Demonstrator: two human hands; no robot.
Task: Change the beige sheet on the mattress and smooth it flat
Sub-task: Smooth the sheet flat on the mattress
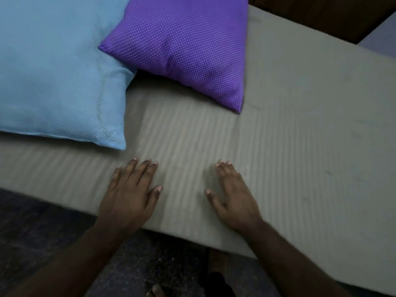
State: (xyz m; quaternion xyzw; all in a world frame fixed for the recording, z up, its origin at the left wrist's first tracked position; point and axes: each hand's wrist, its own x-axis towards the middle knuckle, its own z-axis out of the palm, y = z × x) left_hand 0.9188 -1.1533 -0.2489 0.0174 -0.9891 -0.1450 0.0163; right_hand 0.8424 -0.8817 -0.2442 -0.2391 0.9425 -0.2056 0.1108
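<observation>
Beige ribbed sheet [278,125]; left hand [128,196], right hand [233,198] flat, fingers spread, gripping nothing.

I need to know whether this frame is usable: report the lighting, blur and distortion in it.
Head view: dim, flat light with no glare; soft shadow under the purple pillow; slight motion blur on the left hand, right hand and beige sheet; wide-angle bending of the mattress edge; blue pillow cropped at the left.
</observation>
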